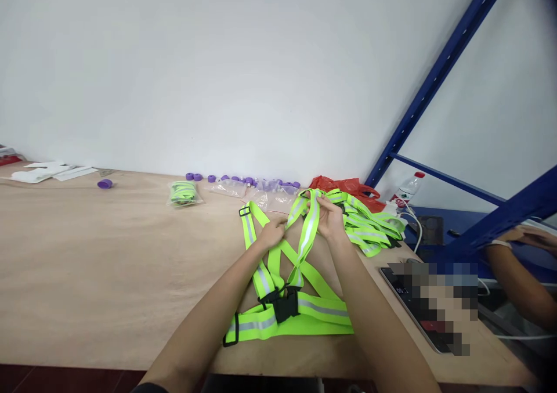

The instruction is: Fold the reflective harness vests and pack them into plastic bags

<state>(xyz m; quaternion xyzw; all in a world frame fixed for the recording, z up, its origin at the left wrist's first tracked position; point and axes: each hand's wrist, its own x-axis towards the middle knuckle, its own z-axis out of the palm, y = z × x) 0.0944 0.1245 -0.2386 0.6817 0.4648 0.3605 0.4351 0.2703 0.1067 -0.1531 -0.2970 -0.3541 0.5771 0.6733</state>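
Note:
A neon-green reflective vest (322,310) made of straps with silver stripes lies spread on the wooden table in front of me. Its black buckle (286,306) is fastened at the waist strap, near the table's front edge. My left hand (273,233) is closed on the vest's straps at the middle, its fingertips partly hidden. With my right hand (329,219) I pinch a shoulder strap, lifted a little off the table, between thumb and fingers. Right behind that hand lies a heap of more green reflective straps (369,227).
A bagged green vest (183,193) sits at the back, near purple rolls (249,181) and clear plastic bags (261,197). A red bag (348,187), a bottle (408,188) and a phone (413,306) are at right. Beyond the blue rack (418,108), another person's arm (517,277) shows.

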